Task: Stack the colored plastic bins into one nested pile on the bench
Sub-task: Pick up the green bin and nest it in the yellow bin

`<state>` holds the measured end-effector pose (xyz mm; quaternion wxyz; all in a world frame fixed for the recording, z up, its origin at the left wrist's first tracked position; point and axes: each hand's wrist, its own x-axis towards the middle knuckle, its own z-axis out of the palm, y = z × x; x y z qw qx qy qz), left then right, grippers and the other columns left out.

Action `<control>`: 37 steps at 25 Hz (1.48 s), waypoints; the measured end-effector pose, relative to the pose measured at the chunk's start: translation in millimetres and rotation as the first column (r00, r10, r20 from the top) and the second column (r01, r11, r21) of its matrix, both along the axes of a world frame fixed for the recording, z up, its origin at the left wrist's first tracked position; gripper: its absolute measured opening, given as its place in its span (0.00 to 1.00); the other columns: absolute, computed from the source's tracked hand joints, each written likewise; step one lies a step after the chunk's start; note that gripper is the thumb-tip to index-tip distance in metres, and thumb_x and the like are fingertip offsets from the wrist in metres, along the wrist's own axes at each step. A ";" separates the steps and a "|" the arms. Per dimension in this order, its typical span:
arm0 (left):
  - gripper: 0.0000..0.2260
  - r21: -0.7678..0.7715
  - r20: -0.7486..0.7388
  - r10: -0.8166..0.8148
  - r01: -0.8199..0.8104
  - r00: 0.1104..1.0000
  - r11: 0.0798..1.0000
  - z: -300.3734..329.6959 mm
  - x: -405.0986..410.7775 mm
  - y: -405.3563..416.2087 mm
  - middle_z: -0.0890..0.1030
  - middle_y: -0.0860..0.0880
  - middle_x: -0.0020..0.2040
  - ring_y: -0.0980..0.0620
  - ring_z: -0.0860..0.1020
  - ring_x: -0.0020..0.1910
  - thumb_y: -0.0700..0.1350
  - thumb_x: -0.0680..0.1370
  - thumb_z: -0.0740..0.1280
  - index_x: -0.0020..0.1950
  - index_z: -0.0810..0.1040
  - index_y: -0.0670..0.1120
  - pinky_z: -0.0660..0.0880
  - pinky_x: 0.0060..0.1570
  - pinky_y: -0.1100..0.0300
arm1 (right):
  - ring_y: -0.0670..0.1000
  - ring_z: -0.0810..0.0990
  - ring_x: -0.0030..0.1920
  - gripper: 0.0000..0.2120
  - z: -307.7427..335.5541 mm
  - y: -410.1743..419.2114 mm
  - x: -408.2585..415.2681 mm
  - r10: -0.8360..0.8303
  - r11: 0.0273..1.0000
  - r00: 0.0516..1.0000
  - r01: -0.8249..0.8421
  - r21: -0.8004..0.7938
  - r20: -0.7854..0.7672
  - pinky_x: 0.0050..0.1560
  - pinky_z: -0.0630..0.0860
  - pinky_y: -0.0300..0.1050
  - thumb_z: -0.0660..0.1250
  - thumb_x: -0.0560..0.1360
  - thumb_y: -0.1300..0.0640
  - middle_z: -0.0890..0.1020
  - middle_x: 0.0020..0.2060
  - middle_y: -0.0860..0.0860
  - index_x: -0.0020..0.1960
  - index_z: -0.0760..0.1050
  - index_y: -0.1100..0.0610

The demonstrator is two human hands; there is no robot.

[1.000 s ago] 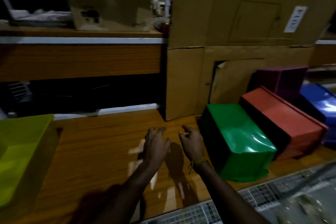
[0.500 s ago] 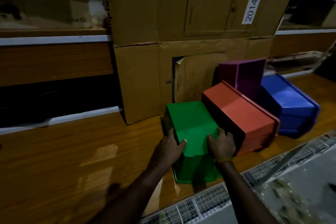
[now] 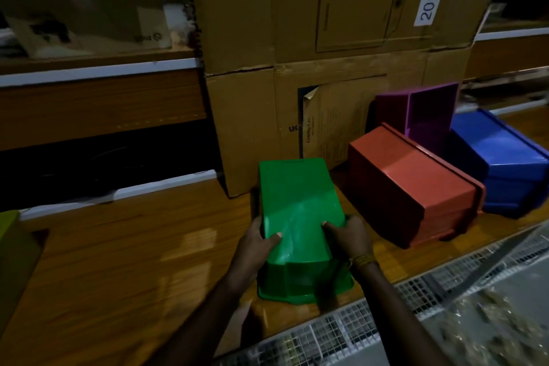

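Note:
A green bin (image 3: 297, 205) lies upside down on the wooden bench (image 3: 133, 246), its near end toward me. My left hand (image 3: 258, 242) grips its left side and my right hand (image 3: 347, 236) grips its right side, thumbs on top. To the right a red bin (image 3: 416, 184) lies overturned. Behind it a purple bin (image 3: 427, 116) rests on its side, and a blue bin (image 3: 505, 157) lies at the far right. A yellow-green bin (image 3: 12, 249) shows at the left edge.
Stacked cardboard boxes (image 3: 326, 38) stand right behind the bins. A wooden shelf unit (image 3: 98, 104) runs along the back left. A wire mesh panel (image 3: 356, 333) lines the bench's front edge at the lower right.
Both hands moved from the bare bench onto the green bin and closed on its sides. The green bin has come away from the red bin, toward me and to the left.

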<state>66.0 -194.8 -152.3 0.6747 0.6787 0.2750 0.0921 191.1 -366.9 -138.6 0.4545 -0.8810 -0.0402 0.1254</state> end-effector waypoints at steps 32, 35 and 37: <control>0.16 0.207 0.470 0.447 -0.588 0.761 0.782 51.9 -256.3 87.6 0.78 0.71 0.53 0.65 0.81 0.49 0.65 0.75 0.63 0.62 0.68 0.71 0.82 0.35 0.60 | 0.48 0.82 0.56 0.24 34.1 119.1 -250.3 0.037 0.731 0.968 -0.195 0.654 0.247 0.43 0.81 0.37 0.64 0.74 0.41 0.81 0.57 0.51 0.65 0.72 0.52; 0.18 0.222 0.482 0.440 -0.591 0.758 0.775 43.1 -261.3 94.6 0.77 0.70 0.56 0.68 0.79 0.52 0.59 0.77 0.64 0.66 0.68 0.67 0.80 0.37 0.66 | 0.49 0.81 0.59 0.15 31.2 119.8 -255.5 0.093 0.724 0.963 -0.241 0.647 0.254 0.49 0.81 0.41 0.65 0.79 0.53 0.81 0.57 0.49 0.65 0.71 0.50; 0.19 0.231 0.468 0.454 -0.601 0.758 0.765 33.8 -265.0 99.0 0.77 0.66 0.61 0.70 0.77 0.55 0.53 0.79 0.65 0.69 0.67 0.64 0.78 0.37 0.70 | 0.51 0.80 0.61 0.16 25.3 120.4 -259.4 0.138 0.722 0.959 -0.269 0.637 0.249 0.53 0.82 0.46 0.65 0.79 0.57 0.79 0.59 0.50 0.66 0.69 0.52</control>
